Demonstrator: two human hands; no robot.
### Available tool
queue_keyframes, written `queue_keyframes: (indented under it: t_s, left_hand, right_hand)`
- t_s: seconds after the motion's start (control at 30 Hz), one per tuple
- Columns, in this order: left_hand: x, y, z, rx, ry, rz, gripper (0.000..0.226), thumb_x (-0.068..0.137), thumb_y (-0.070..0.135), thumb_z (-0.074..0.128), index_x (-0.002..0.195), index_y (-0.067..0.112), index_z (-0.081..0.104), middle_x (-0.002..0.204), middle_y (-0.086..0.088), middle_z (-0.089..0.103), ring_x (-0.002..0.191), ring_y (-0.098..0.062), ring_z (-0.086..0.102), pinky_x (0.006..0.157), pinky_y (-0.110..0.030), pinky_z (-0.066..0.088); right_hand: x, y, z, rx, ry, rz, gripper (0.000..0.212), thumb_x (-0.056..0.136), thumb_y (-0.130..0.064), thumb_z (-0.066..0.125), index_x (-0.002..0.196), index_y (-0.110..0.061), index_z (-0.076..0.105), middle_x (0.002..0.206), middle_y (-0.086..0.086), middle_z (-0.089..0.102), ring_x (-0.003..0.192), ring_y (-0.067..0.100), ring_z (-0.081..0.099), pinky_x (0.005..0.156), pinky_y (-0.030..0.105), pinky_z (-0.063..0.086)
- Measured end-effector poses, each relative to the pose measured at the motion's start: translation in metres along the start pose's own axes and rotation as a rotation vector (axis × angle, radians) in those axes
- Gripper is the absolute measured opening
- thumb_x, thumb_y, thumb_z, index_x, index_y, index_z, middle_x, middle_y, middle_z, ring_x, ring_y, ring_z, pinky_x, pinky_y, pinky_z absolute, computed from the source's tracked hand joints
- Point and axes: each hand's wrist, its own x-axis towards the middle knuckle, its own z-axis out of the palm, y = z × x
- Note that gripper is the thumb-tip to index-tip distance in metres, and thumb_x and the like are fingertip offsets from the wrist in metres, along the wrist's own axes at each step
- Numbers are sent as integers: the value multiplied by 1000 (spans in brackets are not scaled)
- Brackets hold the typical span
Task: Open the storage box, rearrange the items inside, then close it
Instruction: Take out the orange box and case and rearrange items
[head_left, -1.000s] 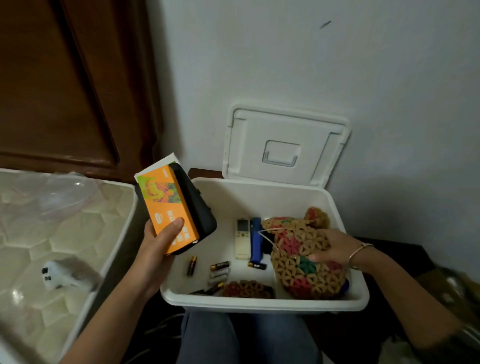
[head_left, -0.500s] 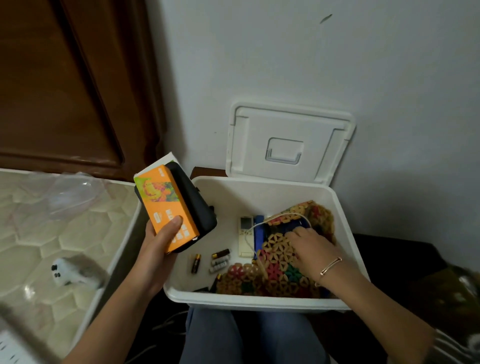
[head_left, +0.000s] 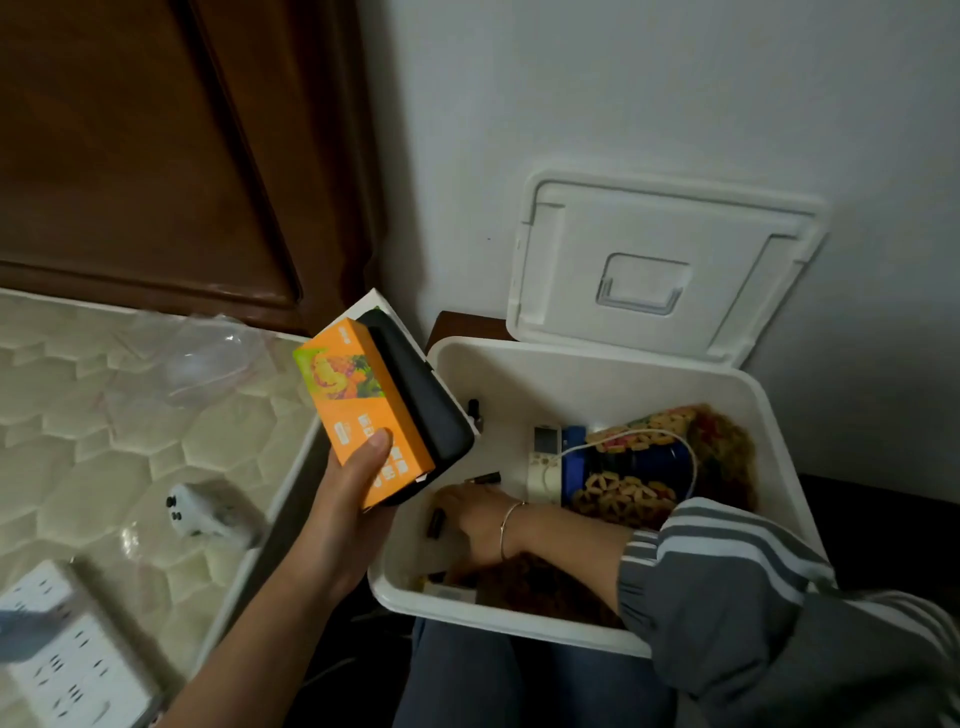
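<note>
The white storage box rests on my lap with its lid standing open against the wall. My left hand grips an orange carton stacked with a black case above the box's left rim. My right hand reaches down into the front left of the box among loose batteries. Its fingertips are partly hidden behind the carton. A woven flower-pattern bag lies at the right of the box. A white remote and a blue item lie beside the bag.
A quilted mattress lies to the left, carrying a white power strip, a small white device and clear plastic wrap. A dark wooden panel rises behind it. A pale wall stands behind the box.
My right hand has let go of the woven bag and moved left to the batteries at the box's front left. The bag now lies flat at the right. My left hand still holds the carton.
</note>
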Motion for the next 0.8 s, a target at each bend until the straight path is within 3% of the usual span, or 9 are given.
queue_keyframes:
  t_s: [0.07, 0.13, 0.23, 0.4, 0.53, 0.63, 0.73, 0.8]
  left_hand:
    - [2, -2, -1, 39, -9, 26, 73, 81, 43, 69, 144, 19, 41, 138, -19, 54, 127, -38, 52, 108, -57, 36]
    - [3, -3, 0, 58, -9, 50, 73, 81, 39, 66, 146, 18, 38, 139, -18, 53, 128, -37, 51, 107, -54, 38]
    - [5, -5, 0, 78, -8, 64, 69, 85, 30, 60, 147, 15, 35, 139, -19, 53, 127, -37, 52, 105, -49, 44]
    - [4, -5, -1, 60, 7, 67, 69, 81, 33, 63, 144, 17, 40, 131, -15, 60, 116, -29, 61, 85, -31, 56]
    - [5, -4, -1, 31, 1, 81, 75, 76, 38, 66, 143, 16, 41, 126, -11, 64, 113, -25, 64, 83, -28, 55]
    - [5, -5, -2, 17, 0, 73, 74, 77, 38, 66, 142, 16, 42, 124, -9, 65, 111, -23, 65, 82, -28, 56]
    - [5, -6, -2, 12, 15, 65, 72, 77, 37, 67, 141, 16, 43, 119, -8, 67, 107, -22, 67, 79, -27, 56]
    - [5, -6, -2, 1, 27, 60, 66, 81, 33, 64, 141, 15, 43, 119, -8, 67, 106, -21, 67, 79, -27, 56]
  right_hand:
    - [3, 5, 9, 1, 9, -18, 78, 62, -54, 78, 124, -19, 45, 129, 7, 47, 114, 29, 48, 98, 42, 42]
    - [3, 9, 19, -66, 37, -46, 83, 64, -53, 76, 130, -16, 40, 137, 8, 40, 119, 31, 41, 98, 44, 38]
    - [4, 9, 29, -152, 138, -105, 76, 70, -48, 72, 129, -11, 43, 135, 12, 40, 116, 34, 40, 89, 45, 39]
    - [2, 2, 24, -285, 203, -241, 39, 78, -28, 68, 108, -4, 58, 106, 18, 57, 88, 36, 55, 68, 38, 41]
    - [2, 0, 24, -472, 236, -393, 30, 60, -37, 79, 83, -21, 69, 74, -3, 65, 57, 15, 58, 51, 20, 41]
    - [6, 0, 29, -538, 272, -423, 20, 60, -35, 80, 75, -26, 70, 62, -7, 61, 50, 9, 55, 50, 18, 43]
    - [2, -4, 30, -443, 242, -331, 20, 65, -37, 77, 81, -28, 71, 68, -9, 63, 55, 9, 57, 50, 18, 43]
    - [0, -6, 30, -360, 175, -273, 29, 74, -37, 71, 100, -22, 68, 88, -1, 65, 72, 18, 61, 60, 25, 45]
